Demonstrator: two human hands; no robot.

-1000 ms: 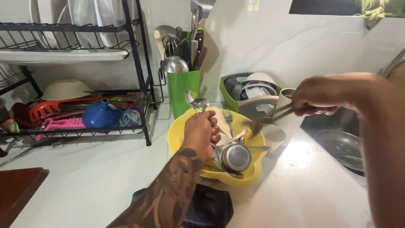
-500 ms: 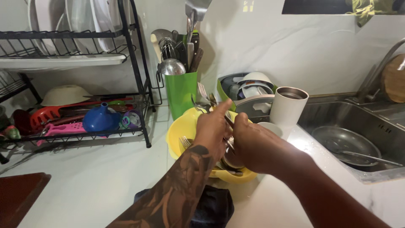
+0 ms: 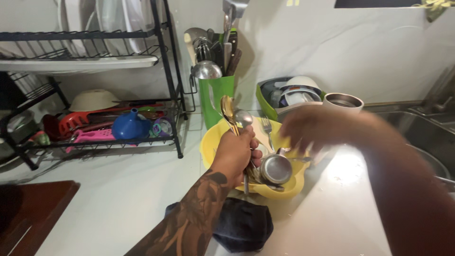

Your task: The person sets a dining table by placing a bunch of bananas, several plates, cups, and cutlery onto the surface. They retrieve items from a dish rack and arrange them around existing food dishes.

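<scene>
While the left hand [image 3: 235, 152] keeps its fingers [image 3: 255, 154] clamped round upright spoons [image 3: 233, 116] above the yellow bowl [image 3: 212, 142], the blurred right hand [image 3: 313, 129] hovers beside them, fingers' state unclear.

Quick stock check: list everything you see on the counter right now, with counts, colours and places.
spoons: a few, gold and silver, upright in the left hand
bowl: one, yellow, mid counter
small pot: one, steel, in the bowl
fork: one, silver, in the bowl
utensil holder: one, green, by the wall
tumbler: one, white, behind the right hand
dish rack: one, black, left
funnel: one, blue, on the rack
cloth: one, dark, near edge
left hand: fisted around the spoons
right hand: blurred, over the bowl
</scene>
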